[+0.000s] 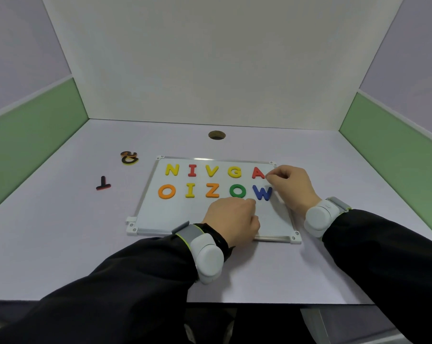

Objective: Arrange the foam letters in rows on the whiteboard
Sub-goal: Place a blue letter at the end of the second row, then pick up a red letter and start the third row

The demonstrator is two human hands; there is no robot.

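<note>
- The whiteboard (pixel 160 219) at frame centre carries two letter rows.
- The right hand (pixel 290 186) pinches the red A (pixel 257 173).
- The left hand (pixel 232 219) has a curled grip; whether it holds anything cannot be told.

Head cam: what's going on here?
A person is laying foam letters in rows on a whiteboard. Two rows of five are down: N I V G A, then O I Z O W. The right hand is at the board's right edge with its fingertips at the red A. The left hand, fingers curled, rests on the board below the green O. A T and a small pile of letters lie face-down on the table, left of the board.
</note>
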